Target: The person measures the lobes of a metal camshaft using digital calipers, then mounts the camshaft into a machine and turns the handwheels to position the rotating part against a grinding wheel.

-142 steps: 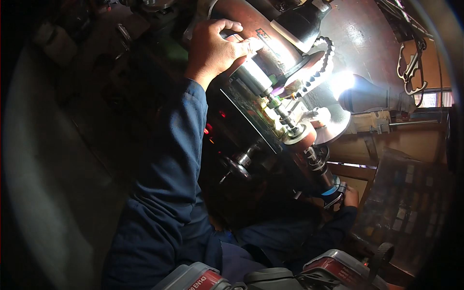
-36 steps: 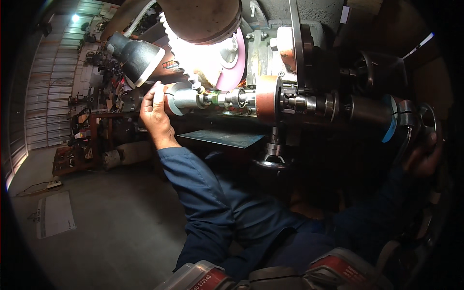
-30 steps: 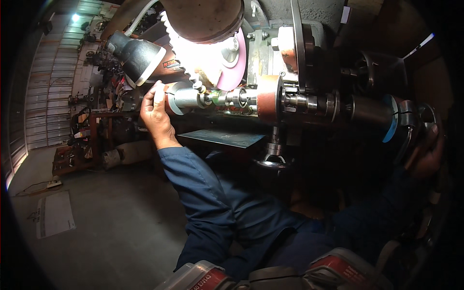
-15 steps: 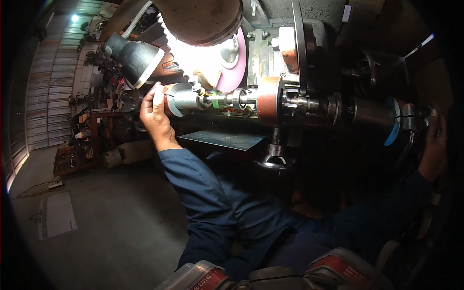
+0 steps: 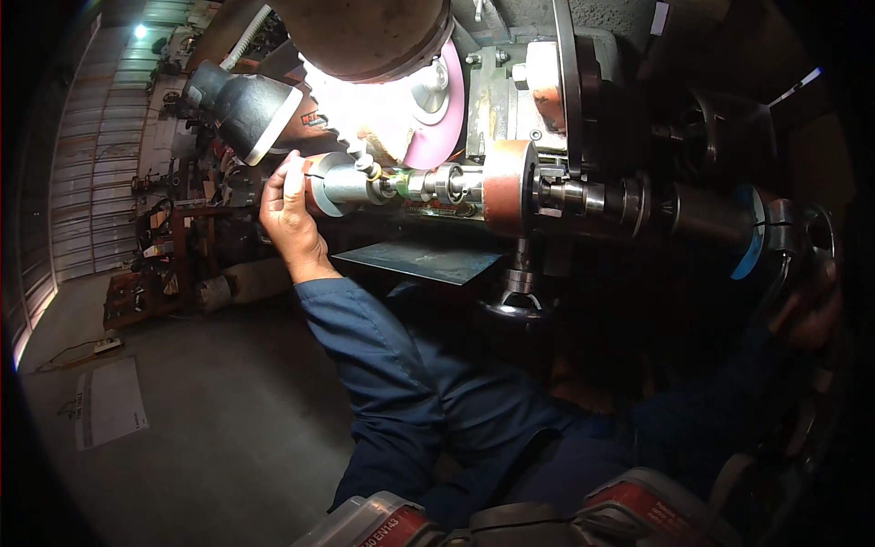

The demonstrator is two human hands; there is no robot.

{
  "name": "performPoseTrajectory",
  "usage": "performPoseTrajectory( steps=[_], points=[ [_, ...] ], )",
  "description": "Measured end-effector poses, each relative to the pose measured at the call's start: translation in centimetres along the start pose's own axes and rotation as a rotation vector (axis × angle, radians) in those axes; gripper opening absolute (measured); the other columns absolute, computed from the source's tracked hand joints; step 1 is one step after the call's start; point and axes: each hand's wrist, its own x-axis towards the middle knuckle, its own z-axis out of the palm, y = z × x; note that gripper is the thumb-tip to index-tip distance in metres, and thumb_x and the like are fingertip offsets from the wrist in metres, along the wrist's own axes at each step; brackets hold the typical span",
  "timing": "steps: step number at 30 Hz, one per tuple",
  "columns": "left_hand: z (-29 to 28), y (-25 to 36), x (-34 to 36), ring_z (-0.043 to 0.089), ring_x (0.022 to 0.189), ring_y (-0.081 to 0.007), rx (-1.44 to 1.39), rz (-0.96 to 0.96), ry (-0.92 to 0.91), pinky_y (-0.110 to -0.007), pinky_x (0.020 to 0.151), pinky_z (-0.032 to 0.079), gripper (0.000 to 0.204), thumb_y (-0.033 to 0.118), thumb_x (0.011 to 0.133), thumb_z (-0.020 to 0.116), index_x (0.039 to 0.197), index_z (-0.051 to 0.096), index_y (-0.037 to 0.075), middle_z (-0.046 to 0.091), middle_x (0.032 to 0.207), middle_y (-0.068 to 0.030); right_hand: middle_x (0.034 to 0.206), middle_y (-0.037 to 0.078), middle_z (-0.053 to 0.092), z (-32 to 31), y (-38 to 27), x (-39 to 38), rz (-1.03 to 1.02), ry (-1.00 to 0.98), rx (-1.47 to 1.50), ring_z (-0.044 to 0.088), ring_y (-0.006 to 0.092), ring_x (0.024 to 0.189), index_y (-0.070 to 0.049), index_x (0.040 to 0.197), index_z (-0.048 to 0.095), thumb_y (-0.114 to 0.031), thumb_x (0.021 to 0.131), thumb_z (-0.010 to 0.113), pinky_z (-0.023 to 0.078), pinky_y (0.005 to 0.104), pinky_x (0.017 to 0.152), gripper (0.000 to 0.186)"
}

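My left hand [image 5: 292,219] is closed round the left end of the grey and reddish-brown cylindrical holder [image 5: 342,187], thumb up on its near side. From that holder a shiny lobed metal shaft [image 5: 447,184] runs rightward through a reddish-brown ring-shaped support [image 5: 508,187]. A dark cylinder [image 5: 706,214] with a blue band and a metal clamp [image 5: 782,228] stands at the shaft's right end. My right hand [image 5: 811,305] is in shadow at the far right, just below a small handwheel [image 5: 825,232]. Blur and darkness hide its fingers.
A pink grinding wheel [image 5: 437,137] stands behind the shaft, with a segmented hose [image 5: 365,162] before it. A black lamp [image 5: 246,109] hangs at the left. Below the shaft are a flat metal plate [image 5: 424,260] and a chrome handwheel [image 5: 517,305].
My right hand has moved down from beside the clamp, and the handwheel there shows more plainly. My left hand keeps its place on the holder. The view has shifted slightly.
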Motion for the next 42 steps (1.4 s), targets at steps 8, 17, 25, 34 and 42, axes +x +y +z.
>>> performPoseTrajectory(
  steps=[8, 17, 25, 34, 42],
  points=[
    [-0.1, 0.2, 0.0, 0.065, 0.087, -0.0153, -0.001, 0.003, -0.004, -0.027, 0.080, 0.052, 0.031, 0.018, 0.089, 0.066, 0.112, 0.063, -0.004, 0.069, 0.100, -0.0142, 0.088, 0.017, 0.070, 0.0, 3.1, -0.5, -0.184, 0.109, -0.055, 0.067, 0.0212, 0.078, 0.006, 0.097, 0.067, -0.020, 0.096, 0.059, 0.054, 0.0306, 0.068, 0.028],
    [0.1, 0.1, 0.0, 0.066, 0.090, -0.0164, 0.013, 0.013, 0.005, -0.027, 0.081, 0.051, 0.032, 0.019, 0.089, 0.066, 0.111, 0.063, -0.003, 0.070, 0.100, -0.0151, 0.094, 0.013, 0.072, -0.8, 0.2, 2.1, 0.100, -0.212, -0.282, 0.070, 0.0222, 0.085, -0.001, 0.100, 0.072, -0.036, 0.096, 0.058, 0.053, 0.0304, 0.073, 0.038],
    [0.1, 0.1, -0.1, 0.066, 0.085, -0.0146, 0.013, -0.005, 0.012, -0.026, 0.077, 0.052, 0.032, 0.019, 0.089, 0.066, 0.111, 0.063, -0.003, 0.070, 0.099, -0.0143, 0.112, 0.013, 0.069, -0.7, 3.3, 4.3, -0.117, -0.371, -0.316, 0.066, 0.0227, 0.099, -0.001, 0.117, 0.065, -0.038, 0.094, 0.058, 0.050, 0.0288, 0.084, 0.044],
    [0.3, 0.4, -0.1, 0.065, 0.084, -0.0142, 0.002, -0.025, 0.018, -0.026, 0.078, 0.052, 0.030, 0.017, 0.089, 0.066, 0.110, 0.063, -0.003, 0.070, 0.098, -0.0141, 0.106, 0.009, 0.070, 0.5, 4.3, 6.5, -0.072, -0.644, -0.405, 0.066, 0.0178, 0.092, -0.003, 0.113, 0.067, -0.038, 0.094, 0.058, 0.050, 0.0262, 0.079, 0.041],
    [0.4, 0.4, -0.2, 0.065, 0.085, -0.0147, -0.017, -0.027, 0.030, -0.027, 0.079, 0.052, 0.029, 0.017, 0.088, 0.066, 0.110, 0.064, -0.003, 0.070, 0.098, -0.0131, 0.105, 0.010, 0.070, 0.3, 3.4, 5.2, -0.081, -0.538, -0.265, 0.067, 0.0188, 0.091, -0.003, 0.113, 0.067, -0.035, 0.095, 0.058, 0.052, 0.0274, 0.078, 0.038]
  ],
)
